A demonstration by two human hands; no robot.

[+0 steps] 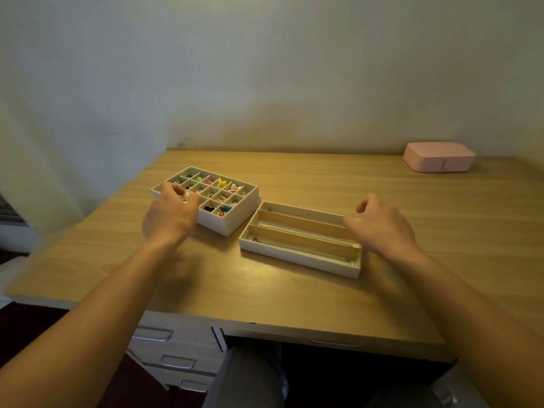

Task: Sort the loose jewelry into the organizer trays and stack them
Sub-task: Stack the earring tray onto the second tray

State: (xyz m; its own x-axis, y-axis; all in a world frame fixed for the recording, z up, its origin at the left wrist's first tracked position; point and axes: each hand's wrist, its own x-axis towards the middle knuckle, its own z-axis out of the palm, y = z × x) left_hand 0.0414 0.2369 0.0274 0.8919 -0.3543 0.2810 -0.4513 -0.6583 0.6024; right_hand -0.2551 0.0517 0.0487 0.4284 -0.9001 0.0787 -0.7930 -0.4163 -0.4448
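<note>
We see the grid tray (226,224) at 10 o'clock on the surface (265,298), its small cells holding colourful jewelry pieces (220,182). It rests on a lower tray (258,200) whose rim peeks out. Just beside it, toward 4 o'clock, lies the long tray (297,259) with three lanes and thin chains (260,225) inside. The left hand (170,213) hovers over the grid tray's near left corner, fingers curled and blurred; we cannot tell whether its grip has hold of anything. The right hand (379,225) hangs over the long tray's right end, its grip loose and holding nothing. A pink box (438,156) sits at 2 o'clock.
</note>
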